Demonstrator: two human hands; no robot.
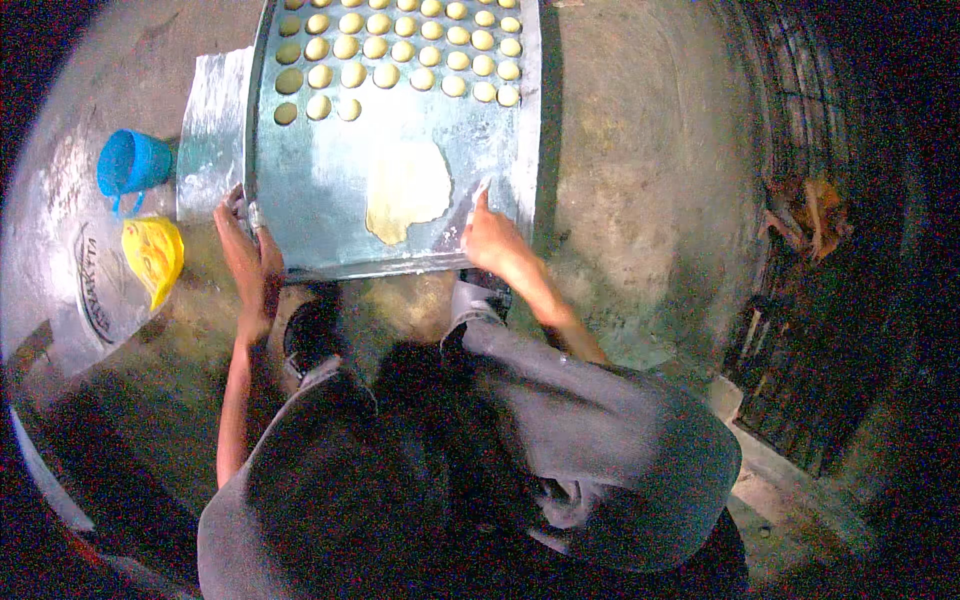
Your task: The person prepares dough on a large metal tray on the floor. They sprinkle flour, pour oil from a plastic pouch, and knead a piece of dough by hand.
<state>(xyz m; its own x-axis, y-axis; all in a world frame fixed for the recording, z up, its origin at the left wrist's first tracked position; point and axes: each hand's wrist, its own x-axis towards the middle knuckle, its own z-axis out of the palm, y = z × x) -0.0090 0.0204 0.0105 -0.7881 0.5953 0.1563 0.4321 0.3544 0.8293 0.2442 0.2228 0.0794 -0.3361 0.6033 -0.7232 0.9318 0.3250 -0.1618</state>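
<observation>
A large metal baking tray [320, 235] lies in front of me, with rows of small round pale-yellow dough pieces [375, 47] on its far part. On the bare near part is an irregular flat, pale-yellow patch [410, 195], brightly lit. My left hand [248, 245] pinches the tray's left rim near its near corner, thumb on the inner side. Over the near right part of the tray is my right hand [492, 240], its index finger stretched out and whitened at the tip. The other fingers are curled, and no held thing shows in them.
Left of the tray lie a whitish flat sheet [213, 130], a blue plastic mug [133, 162] and a yellow packet [154, 258]. A dark slatted grating [800, 390] and some brown crumpled scraps [815, 220] are at the right. My knees are close below the tray.
</observation>
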